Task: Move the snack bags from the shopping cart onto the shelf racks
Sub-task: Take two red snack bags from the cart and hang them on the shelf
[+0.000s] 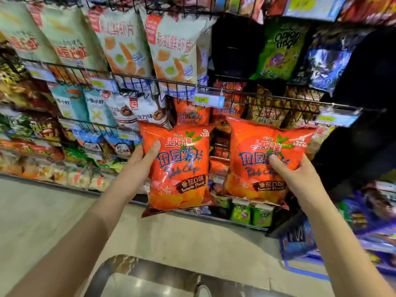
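I hold up two orange tomato-flavour potato chip bags in front of the wire shelf racks. My left hand grips the left bag by its left edge, thumb on the front. My right hand grips the right bag at its right side, thumb pressed on the printed front. Both bags are upright, side by side and apart. Behind them, more orange bags of the same kind sit in a rack. The shopping cart's rim shows at the bottom edge.
Pale prawn-cracker bags hang in the rack above, green onion-ring bags to the right. Small green bags lie on the bottom shelf. A blue display stands at the lower right. Beige floor spreads at the left.
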`<control>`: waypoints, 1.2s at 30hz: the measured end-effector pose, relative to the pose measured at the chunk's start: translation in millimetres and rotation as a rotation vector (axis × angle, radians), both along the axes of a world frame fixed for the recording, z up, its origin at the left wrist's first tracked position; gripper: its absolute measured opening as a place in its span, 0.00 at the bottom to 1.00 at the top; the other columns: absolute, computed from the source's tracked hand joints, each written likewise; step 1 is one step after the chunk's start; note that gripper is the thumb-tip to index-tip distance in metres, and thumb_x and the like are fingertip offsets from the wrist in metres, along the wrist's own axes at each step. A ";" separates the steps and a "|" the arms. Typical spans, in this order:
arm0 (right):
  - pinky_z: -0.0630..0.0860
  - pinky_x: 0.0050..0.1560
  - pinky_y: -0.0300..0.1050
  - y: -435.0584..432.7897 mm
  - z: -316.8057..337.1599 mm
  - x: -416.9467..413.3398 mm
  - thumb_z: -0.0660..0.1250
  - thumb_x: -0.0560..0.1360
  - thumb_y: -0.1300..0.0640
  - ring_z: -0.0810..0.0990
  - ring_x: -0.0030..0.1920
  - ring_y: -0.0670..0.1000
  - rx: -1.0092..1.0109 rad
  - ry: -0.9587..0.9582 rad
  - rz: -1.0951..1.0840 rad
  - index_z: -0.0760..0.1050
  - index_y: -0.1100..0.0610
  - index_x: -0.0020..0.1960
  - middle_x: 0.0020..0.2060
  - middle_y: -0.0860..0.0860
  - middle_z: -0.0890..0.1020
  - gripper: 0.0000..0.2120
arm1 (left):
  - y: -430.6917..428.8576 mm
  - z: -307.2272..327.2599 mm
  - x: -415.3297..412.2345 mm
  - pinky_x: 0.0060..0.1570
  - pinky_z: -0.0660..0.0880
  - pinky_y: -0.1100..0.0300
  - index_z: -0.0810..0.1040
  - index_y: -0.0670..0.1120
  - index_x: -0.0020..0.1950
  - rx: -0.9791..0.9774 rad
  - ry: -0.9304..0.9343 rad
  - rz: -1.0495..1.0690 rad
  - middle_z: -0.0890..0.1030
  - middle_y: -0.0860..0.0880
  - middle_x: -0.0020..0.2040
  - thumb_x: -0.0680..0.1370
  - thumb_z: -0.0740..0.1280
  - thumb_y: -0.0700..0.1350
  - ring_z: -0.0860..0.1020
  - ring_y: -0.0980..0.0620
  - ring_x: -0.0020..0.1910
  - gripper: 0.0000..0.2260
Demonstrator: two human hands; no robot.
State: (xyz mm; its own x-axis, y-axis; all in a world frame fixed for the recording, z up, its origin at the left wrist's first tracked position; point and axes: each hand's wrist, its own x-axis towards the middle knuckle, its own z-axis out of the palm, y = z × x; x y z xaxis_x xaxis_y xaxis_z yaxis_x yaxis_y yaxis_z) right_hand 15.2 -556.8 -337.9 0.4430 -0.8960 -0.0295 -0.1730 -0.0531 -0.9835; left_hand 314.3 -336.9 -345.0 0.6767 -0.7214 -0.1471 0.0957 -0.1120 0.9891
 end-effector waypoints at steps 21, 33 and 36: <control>0.79 0.57 0.48 -49.5 -64.2 105.0 0.76 0.66 0.39 0.85 0.54 0.44 -0.003 0.135 -0.055 0.75 0.46 0.67 0.55 0.42 0.86 0.31 | -89.8 -64.7 106.3 0.64 0.72 0.56 0.74 0.71 0.62 0.100 0.000 -0.158 0.82 0.65 0.62 0.72 0.67 0.70 0.80 0.63 0.61 0.19; 0.79 0.53 0.41 -64.8 -112.6 132.5 0.74 0.69 0.46 0.85 0.56 0.44 -0.063 -0.002 -0.055 0.75 0.47 0.65 0.56 0.42 0.86 0.25 | -117.9 -132.9 149.8 0.73 0.68 0.44 0.71 0.66 0.73 -0.052 -0.031 -0.121 0.81 0.62 0.66 0.64 0.72 0.77 0.78 0.58 0.68 0.40; 0.79 0.56 0.42 -68.6 -112.1 128.0 0.74 0.70 0.47 0.85 0.57 0.45 -0.078 -0.033 -0.025 0.75 0.47 0.66 0.57 0.43 0.86 0.25 | -121.7 -133.4 154.3 0.72 0.69 0.43 0.71 0.64 0.74 -0.085 -0.029 -0.131 0.82 0.61 0.65 0.66 0.72 0.75 0.79 0.57 0.66 0.39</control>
